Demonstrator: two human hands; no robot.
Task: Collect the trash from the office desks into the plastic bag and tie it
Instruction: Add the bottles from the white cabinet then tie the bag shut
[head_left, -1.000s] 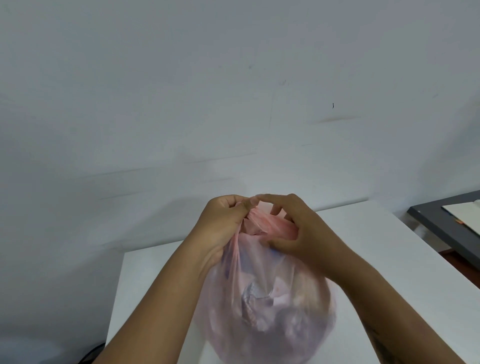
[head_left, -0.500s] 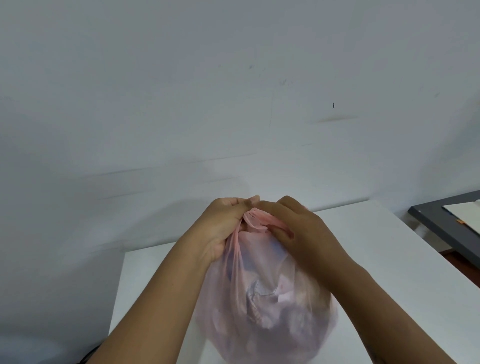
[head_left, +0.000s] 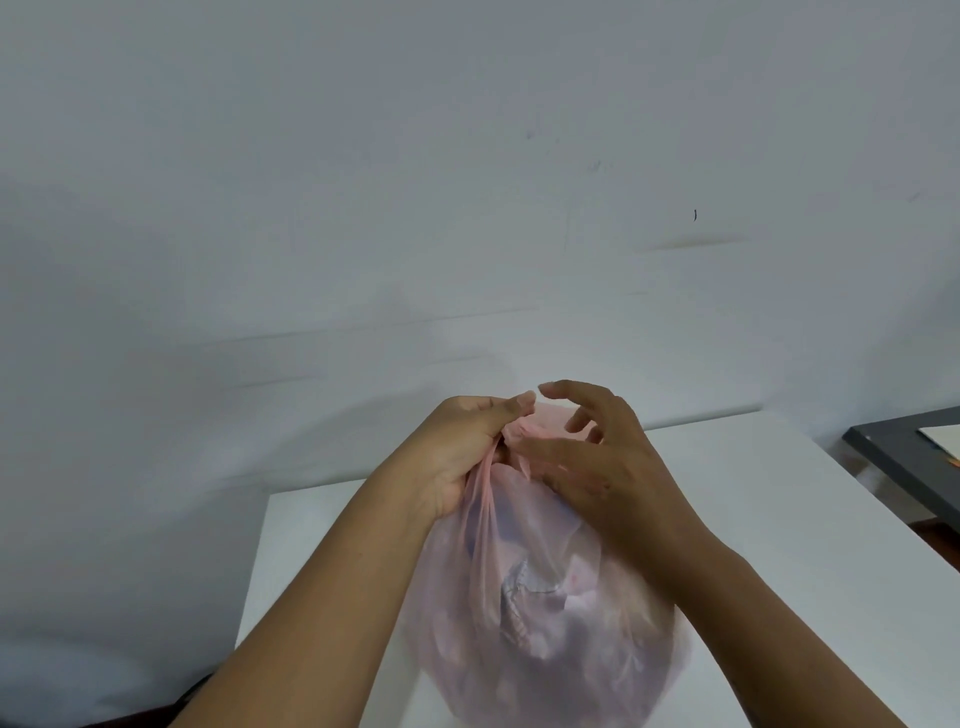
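A thin pink plastic bag (head_left: 540, 623) full of crumpled trash stands on the white desk (head_left: 769, 499) in front of me. My left hand (head_left: 467, 452) grips the gathered neck of the bag at its top, thumb and fingers closed on the bunched plastic. My right hand (head_left: 597, 457) hovers over the right side of the neck, its fingers spread and loosely bent, the thumb near the pink plastic; no grip shows there. The trash inside shows only as blurred pale shapes through the plastic.
The white wall (head_left: 467, 208) rises right behind the desk. A dark grey desk (head_left: 914, 467) with a sheet of paper (head_left: 943, 436) on it stands at the far right, with a gap to the white desk.
My right hand has let go of the bag's neck and lifted, its fingers now spread. My left hand keeps its grip on the gathered top.
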